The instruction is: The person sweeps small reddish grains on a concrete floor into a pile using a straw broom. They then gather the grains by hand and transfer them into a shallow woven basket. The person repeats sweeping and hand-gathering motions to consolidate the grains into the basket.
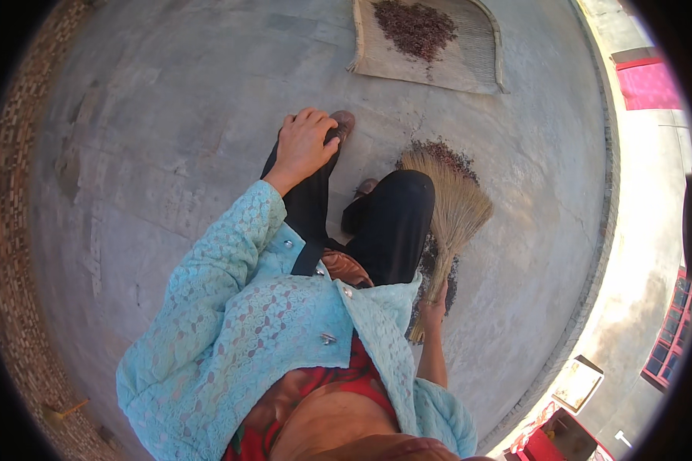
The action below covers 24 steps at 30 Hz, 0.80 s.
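My right hand (434, 307) is wrapped round the narrow handle end of a straw hand broom (460, 201). The broom's fanned bristles spread away from me, resting on a pile of dark reddish-brown dried bits (461, 161) beside my right knee. More dark bits (452, 288) lie on the ground around the handle. My left hand (306, 144) rests on my left knee, fingers apart and slightly bent, with nothing in it. I am crouching; black trousers and the tips of brown shoes (344, 123) show beneath me.
Ahead lies a woven mat (473, 65) with a raised rim, bearing a heap of similar dark reddish bits (415, 29). Grey concrete floor (169, 154) surrounds me. A brick strip (11, 223) runs along the left, a low kerb (609, 207) along the right. Red-framed window (670, 330) stands beyond.
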Motion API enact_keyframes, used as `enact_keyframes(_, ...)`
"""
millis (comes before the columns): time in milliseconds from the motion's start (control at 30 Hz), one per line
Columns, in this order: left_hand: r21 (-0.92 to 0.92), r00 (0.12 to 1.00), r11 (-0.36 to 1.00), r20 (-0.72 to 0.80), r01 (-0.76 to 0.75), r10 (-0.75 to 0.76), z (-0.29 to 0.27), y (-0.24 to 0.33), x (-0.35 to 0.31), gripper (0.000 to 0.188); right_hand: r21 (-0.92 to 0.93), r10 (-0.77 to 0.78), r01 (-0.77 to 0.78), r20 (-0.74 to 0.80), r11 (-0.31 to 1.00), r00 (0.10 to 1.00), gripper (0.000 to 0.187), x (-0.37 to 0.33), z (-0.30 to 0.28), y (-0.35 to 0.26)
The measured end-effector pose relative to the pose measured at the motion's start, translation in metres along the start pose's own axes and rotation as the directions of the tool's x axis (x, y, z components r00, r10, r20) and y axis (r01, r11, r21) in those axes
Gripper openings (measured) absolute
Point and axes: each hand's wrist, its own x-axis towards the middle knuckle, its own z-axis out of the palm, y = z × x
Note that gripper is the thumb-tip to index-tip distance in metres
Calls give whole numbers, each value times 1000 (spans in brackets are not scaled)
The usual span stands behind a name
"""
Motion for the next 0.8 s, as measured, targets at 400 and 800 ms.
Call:
enact_keyframes(400,14,999,999,16,46,-46,-5,-5,-2,23,38,-282,281,32,959,959,95,76,40,-70)
enact_keyframes(800,25,999,999,13,41,-41,-9,-4,-4,24,-353,-81,132,156,926,984,91,149,90,-86)
